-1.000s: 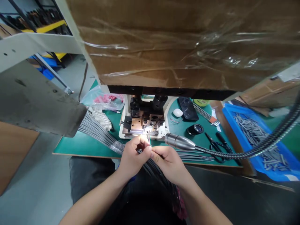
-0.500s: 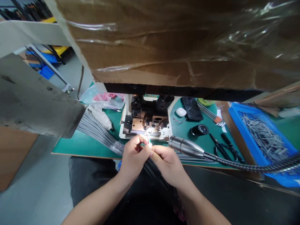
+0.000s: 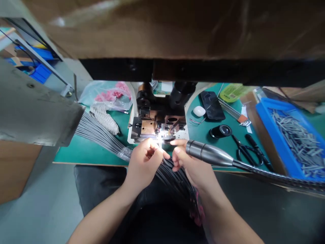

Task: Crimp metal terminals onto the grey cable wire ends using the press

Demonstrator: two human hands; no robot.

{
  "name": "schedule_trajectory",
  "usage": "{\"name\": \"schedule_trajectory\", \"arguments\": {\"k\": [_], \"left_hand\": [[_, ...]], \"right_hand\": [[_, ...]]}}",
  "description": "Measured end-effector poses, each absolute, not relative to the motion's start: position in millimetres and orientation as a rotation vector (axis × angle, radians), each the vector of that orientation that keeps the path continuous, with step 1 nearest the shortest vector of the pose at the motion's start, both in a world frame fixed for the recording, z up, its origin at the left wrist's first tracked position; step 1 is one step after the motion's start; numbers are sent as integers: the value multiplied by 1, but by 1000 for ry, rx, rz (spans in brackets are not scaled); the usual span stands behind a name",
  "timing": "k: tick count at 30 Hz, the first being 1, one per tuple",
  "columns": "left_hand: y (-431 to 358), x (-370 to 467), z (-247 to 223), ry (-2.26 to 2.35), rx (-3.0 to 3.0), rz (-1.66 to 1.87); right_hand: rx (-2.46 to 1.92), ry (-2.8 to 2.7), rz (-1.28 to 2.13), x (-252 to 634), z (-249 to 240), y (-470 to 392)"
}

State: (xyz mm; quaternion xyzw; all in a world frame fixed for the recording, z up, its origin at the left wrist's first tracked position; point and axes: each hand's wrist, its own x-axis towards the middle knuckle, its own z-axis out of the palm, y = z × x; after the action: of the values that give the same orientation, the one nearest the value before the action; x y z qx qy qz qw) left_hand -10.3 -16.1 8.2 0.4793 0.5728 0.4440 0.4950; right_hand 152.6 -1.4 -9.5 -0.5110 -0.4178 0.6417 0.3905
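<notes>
Pinching a thin wire end (image 3: 159,145) between thumb and fingertips, the left hand (image 3: 143,163) sits in the head view just below the lit front of the machine (image 3: 162,125), which stands at twelve o'clock. The right hand (image 3: 196,169), at the wire end's four o'clock, is released, its index finger extended and the others loosely curled. The lamp (image 3: 209,153) lies at three o'clock, the grey cable bundle (image 3: 99,135) at ten, the scissors (image 3: 245,151) at three, and the blue tray (image 3: 265,113) farther out at two.
</notes>
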Motion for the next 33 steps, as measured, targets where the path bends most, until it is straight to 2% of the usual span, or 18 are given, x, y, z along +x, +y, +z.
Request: {"name": "schedule_trajectory", "arguments": {"k": [7,13,24,33], "left_hand": [[-8,-9,11,1392,1171,1013],[-2,-9,6,1365,1098,969],[0,-8,7,1442,1124,983],[2,-6,-4,1321,956,1039]], "right_hand": [[-1183,-1515,1605,148,12,25],[-1165,-1254,1571,135,-7,29],[-1186,-1356,1675,138,6,36],[-1175,-1305,1690,134,5,35]]}}
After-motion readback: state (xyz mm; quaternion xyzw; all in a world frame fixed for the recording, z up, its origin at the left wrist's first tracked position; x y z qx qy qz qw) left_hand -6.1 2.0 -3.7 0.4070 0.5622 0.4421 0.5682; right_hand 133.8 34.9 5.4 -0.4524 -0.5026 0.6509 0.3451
